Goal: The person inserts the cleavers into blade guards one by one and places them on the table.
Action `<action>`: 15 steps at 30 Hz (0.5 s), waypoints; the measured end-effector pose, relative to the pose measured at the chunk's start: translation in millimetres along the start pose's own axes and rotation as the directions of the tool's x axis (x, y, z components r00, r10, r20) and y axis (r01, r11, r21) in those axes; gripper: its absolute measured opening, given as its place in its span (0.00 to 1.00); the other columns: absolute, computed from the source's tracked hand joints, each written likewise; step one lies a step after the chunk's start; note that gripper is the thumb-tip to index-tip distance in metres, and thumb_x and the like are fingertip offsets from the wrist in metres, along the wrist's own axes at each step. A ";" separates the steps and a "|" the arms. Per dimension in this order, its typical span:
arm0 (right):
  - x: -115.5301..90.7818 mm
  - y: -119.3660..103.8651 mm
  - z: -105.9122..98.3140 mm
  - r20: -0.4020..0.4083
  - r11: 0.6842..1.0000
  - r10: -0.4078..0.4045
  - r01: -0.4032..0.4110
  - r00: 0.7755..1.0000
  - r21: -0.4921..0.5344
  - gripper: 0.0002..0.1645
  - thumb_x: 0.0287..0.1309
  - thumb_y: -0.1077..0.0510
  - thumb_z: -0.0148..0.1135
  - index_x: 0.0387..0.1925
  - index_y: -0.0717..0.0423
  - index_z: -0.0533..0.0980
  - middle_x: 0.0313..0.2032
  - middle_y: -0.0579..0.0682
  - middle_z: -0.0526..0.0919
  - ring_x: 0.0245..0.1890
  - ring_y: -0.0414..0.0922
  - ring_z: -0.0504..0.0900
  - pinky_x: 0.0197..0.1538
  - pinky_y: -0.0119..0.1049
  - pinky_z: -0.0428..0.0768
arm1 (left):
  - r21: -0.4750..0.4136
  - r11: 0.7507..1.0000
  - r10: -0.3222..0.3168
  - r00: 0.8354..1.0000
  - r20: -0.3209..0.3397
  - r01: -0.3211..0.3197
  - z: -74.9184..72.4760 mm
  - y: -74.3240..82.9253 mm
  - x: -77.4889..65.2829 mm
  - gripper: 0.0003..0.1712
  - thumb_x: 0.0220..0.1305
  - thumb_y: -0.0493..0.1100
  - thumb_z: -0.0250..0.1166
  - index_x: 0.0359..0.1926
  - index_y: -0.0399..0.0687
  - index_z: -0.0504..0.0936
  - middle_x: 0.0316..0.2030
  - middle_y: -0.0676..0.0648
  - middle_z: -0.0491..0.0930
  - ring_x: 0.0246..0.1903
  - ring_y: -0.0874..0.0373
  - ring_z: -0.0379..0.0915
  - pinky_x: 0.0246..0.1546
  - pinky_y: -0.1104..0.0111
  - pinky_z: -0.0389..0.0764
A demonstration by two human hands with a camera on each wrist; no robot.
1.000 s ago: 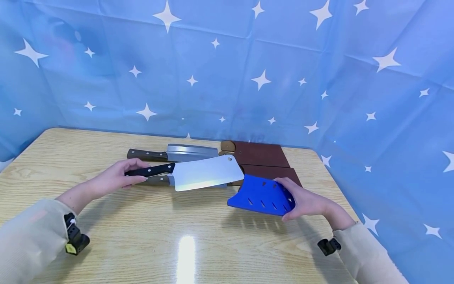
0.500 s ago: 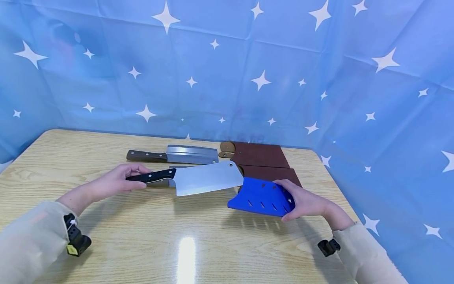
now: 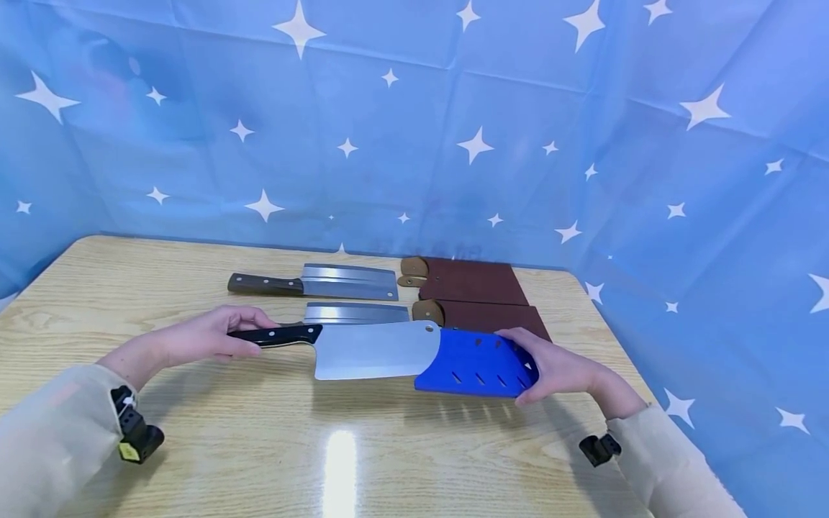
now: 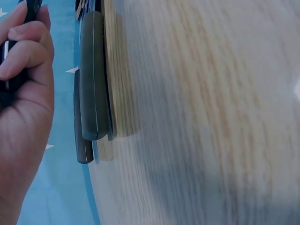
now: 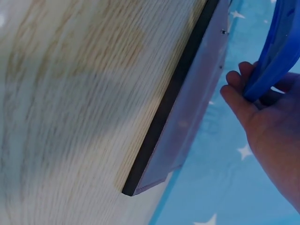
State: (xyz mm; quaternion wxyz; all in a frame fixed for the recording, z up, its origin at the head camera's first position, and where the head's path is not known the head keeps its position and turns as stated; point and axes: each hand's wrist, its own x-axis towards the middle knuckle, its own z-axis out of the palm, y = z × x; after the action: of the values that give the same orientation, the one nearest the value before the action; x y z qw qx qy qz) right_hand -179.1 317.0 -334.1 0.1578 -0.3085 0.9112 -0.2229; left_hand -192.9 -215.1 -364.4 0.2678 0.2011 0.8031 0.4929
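Observation:
A cleaver (image 3: 376, 351) with a black riveted handle is held above the table by my left hand (image 3: 207, 337), its blade level and pointing right. In the left wrist view my fingers (image 4: 30, 56) curl round that handle. My right hand (image 3: 557, 367) grips the far end of a blue slotted blade sheath (image 3: 473, 363), also raised off the table. The blade's tip meets the sheath's curved open edge; whether any of the tip is inside I cannot tell. In the right wrist view thumb and fingers pinch the sheath (image 5: 276, 51).
Behind lie two more cleavers, the back cleaver (image 3: 350, 282) and the nearer cleaver (image 3: 356, 312), partly hidden by the held one. Two dark brown sheaths, the back sheath (image 3: 476, 280) and the front sheath (image 3: 492, 316), lie right of them. A starry blue curtain (image 3: 414, 129) borders the wooden table (image 3: 259, 446).
My left hand has lowered the cleaver and levelled it, bringing the tip against the blue sheath's opening. The nearer cleaver and front brown sheath show more now. My right hand has barely moved.

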 end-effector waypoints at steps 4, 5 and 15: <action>-0.8 -2.2 -0.8 -0.001 1.000 -0.025 0.025 1.000 0.012 0.58 0.32 0.49 0.74 0.66 0.55 0.56 0.59 0.53 0.65 0.56 0.46 0.66 0.50 0.36 0.72 | 0.008 1.000 0.028 0.999 0.028 -0.028 -1.7 -2.0 -1.0 0.25 0.60 0.39 0.61 0.57 0.34 0.68 0.41 0.46 0.75 0.14 0.69 0.56 0.16 0.73 0.67; -1.3 -2.7 -1.0 0.001 0.999 -0.031 0.031 1.000 0.014 0.58 0.32 0.49 0.74 0.66 0.55 0.56 0.59 0.52 0.65 0.56 0.43 0.65 0.50 0.35 0.72 | 0.007 0.999 0.034 0.999 0.037 -0.034 -2.2 -2.3 -1.1 0.25 0.60 0.39 0.61 0.57 0.33 0.68 0.42 0.45 0.75 0.13 0.69 0.55 0.15 0.73 0.66; -2.6 -9.2 2.3 0.024 0.999 -0.040 0.039 0.999 0.032 0.58 0.32 0.49 0.74 0.66 0.55 0.56 0.58 0.49 0.65 0.54 0.38 0.64 0.49 0.34 0.71 | -0.038 0.995 0.100 0.985 0.142 -0.096 -9.3 -5.7 -1.4 0.24 0.62 0.36 0.59 0.56 0.29 0.65 0.23 0.59 0.71 0.12 0.69 0.53 0.10 0.64 0.56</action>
State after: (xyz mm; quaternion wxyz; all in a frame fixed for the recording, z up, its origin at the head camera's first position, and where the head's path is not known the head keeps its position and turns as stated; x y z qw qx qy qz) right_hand -171.5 311.4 -331.0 0.1694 -0.3266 0.8993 -0.2363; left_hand -198.0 -224.8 -365.7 0.3034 0.2711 0.7632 0.5019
